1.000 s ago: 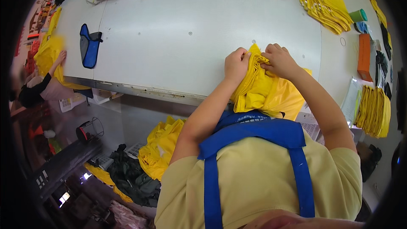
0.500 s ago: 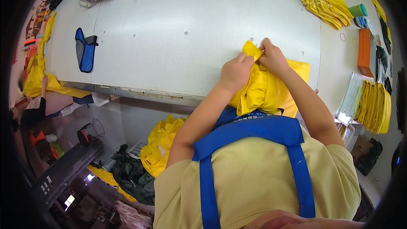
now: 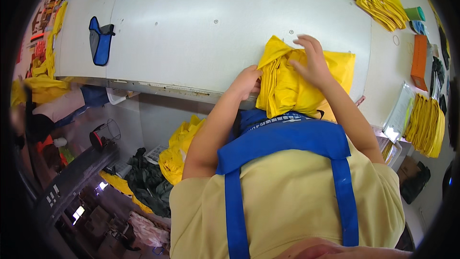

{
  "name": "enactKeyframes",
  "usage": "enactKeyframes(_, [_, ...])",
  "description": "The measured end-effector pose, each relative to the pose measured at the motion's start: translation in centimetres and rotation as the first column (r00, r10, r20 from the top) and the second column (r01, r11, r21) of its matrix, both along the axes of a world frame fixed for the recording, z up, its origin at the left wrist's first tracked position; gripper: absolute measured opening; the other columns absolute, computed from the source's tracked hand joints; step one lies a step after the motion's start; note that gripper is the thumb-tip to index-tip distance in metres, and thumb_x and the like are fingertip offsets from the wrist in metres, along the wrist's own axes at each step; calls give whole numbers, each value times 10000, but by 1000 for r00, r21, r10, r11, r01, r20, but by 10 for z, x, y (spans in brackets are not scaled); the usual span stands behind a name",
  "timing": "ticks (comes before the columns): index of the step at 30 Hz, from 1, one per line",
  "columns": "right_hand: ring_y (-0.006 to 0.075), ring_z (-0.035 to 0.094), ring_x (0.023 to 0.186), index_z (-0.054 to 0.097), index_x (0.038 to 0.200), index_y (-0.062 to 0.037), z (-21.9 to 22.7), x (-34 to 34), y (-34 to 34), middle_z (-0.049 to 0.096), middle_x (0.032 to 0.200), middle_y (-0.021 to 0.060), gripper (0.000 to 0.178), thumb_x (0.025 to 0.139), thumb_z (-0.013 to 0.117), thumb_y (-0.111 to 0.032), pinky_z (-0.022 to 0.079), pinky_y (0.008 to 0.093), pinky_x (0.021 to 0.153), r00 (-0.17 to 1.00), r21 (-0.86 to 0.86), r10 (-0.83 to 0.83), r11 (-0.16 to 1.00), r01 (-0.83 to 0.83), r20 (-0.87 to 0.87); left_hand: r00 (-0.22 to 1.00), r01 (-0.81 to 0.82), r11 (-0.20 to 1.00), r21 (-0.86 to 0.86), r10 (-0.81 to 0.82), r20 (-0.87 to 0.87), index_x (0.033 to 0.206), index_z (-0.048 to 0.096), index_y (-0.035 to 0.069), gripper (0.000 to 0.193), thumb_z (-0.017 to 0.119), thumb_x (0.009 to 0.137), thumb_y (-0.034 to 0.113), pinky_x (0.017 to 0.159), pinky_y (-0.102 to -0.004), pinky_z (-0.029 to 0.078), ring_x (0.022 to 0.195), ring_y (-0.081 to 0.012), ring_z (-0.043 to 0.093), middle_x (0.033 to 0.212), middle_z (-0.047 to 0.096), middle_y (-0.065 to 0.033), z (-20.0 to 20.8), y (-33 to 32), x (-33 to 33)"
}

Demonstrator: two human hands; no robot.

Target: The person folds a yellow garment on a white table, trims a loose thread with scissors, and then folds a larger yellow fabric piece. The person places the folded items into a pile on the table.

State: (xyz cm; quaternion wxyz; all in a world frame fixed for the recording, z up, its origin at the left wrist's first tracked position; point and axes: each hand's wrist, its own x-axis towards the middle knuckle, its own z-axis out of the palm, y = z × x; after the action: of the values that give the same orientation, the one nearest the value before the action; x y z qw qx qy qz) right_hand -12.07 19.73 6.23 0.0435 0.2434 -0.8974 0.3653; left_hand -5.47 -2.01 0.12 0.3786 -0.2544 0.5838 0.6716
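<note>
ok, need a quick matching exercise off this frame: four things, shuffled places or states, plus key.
1. left hand
2. right hand
3. blue-and-grey cloth item
4. orange box

A. over the folded yellow fabric, thumb and fingers apart
B. toward the right end of the white table
C. touching the fabric's left edge
D. lying on the table's left part

Pairs: 1-C, 2-A, 3-D, 4-B

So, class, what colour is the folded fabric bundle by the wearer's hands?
The folded fabric bundle is bright yellow, seen in the head view.
</note>
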Motion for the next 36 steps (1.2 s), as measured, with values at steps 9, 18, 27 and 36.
enactKeyframes(9, [316, 425, 1175, 577, 1200, -260, 40, 62, -10, 486, 1214, 82, 601, 630, 766, -266, 351, 443, 950, 953, 323, 293, 911, -255, -75, 909, -393, 853, 344, 416, 7, 1203, 464, 26, 259, 411, 968, 124, 743, -312, 525, 900, -194, 615, 1030, 597, -119, 29, 31, -22])
enactKeyframes(18, [256, 447, 1159, 601, 1161, -254, 12, 78, -14, 518, 1177, 47, 519, 656, 687, -170, 341, 403, 937, 936, 375, 344, 879, -295, -70, 700, -294, 839, -458, -137, -701, 935, 642, 62, 158, 636, 777, 70, 693, -342, 491, 786, -242, 608, 915, 607, -107, 35, 33, -7])
enactKeyframes(27, [228, 451, 1151, 599, 1146, -247, 0, 78, -15, 523, 1168, 34, 464, 691, 657, -178, 330, 401, 938, 930, 328, 363, 887, -326, -59, 605, -228, 750, -621, -391, -694, 849, 610, 32, 106, 599, 851, 138, 692, -409, 483, 776, -330, 597, 818, 627, -153, 24, 28, -22])
enactKeyframes(36, [263, 448, 1155, 589, 1168, -210, 9, 65, -5, 519, 1192, 71, 464, 719, 698, -253, 326, 426, 973, 892, 149, 440, 880, -452, 108, 702, -158, 786, -598, -336, -628, 872, 575, 17, 120, 576, 873, 137, 708, -422, 473, 804, -350, 588, 845, 622, -161, 34, 31, -20])
